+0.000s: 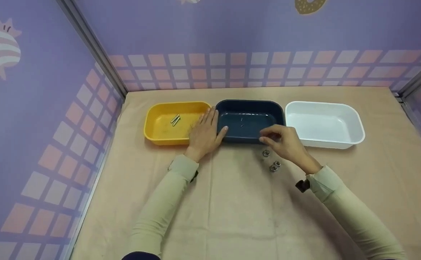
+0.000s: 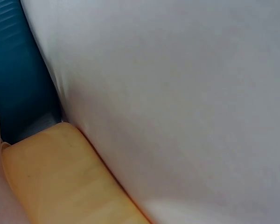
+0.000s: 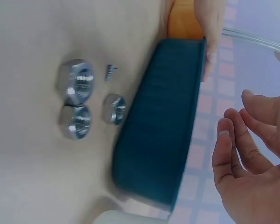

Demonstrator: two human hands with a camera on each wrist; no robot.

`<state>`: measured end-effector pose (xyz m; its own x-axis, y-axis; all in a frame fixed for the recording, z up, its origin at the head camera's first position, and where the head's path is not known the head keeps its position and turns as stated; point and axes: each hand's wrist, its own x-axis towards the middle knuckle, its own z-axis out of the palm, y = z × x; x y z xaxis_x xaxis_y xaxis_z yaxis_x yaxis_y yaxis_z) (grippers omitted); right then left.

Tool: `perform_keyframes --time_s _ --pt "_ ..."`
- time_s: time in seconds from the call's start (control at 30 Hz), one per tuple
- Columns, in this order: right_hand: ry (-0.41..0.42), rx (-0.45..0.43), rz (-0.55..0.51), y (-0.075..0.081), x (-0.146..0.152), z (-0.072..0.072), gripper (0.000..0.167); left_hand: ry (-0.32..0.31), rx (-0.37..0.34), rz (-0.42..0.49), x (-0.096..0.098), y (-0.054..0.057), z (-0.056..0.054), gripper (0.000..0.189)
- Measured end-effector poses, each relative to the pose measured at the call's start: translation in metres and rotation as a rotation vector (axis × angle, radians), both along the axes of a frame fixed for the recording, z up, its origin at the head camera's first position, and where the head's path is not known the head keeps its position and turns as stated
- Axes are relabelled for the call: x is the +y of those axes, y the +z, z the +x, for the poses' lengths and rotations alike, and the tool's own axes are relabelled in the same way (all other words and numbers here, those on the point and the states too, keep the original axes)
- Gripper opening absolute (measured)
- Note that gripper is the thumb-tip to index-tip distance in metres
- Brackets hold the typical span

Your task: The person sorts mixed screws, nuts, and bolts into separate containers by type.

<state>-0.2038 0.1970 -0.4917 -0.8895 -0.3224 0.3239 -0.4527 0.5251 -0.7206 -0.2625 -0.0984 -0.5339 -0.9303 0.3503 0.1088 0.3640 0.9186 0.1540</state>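
My left hand [image 1: 205, 131] rests with straight fingers over the adjoining rims of the yellow box [image 1: 152, 139] and the dark blue box [image 1: 239, 140]. Over the blue box's front right corner hovers my right hand [image 1: 286, 142]; its fingers are loosely bent, and the right wrist view shows nothing between thumb and fingertips. Inside the blue box lie tiny dark screws [image 1: 241, 125]. Two longer bolts [image 1: 175, 120] lie in the yellow box. Below the right hand, three metal nuts [image 1: 266, 153] sit on the cloth, with a small screw [image 3: 110, 72] beside them in the right wrist view.
A white box [image 1: 325, 124] stands at the right end of the row of boxes. Beige cloth [image 1: 239, 209] covers the table, and purple patterned panels [image 1: 232, 32] rise behind it and at both sides.
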Motion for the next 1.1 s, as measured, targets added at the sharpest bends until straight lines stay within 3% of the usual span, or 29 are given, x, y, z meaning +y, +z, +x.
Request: perform_keyframes --time_s 0.53,0.9,1.1 --pt "0.044 -0.075 0.022 -0.037 0.009 0.012 0.016 -0.011 0.003 0.012 -0.001 0.001 0.0 0.081" --pt "0.041 -0.068 0.034 -0.052 0.013 0.019 0.014 -0.008 -0.004 0.003 0.0 0.001 0.0 0.081" --pt "0.022 -0.06 0.105 -0.054 0.012 0.021 0.01 -0.001 -0.013 0.0 0.0 0.002 0.0 0.082"
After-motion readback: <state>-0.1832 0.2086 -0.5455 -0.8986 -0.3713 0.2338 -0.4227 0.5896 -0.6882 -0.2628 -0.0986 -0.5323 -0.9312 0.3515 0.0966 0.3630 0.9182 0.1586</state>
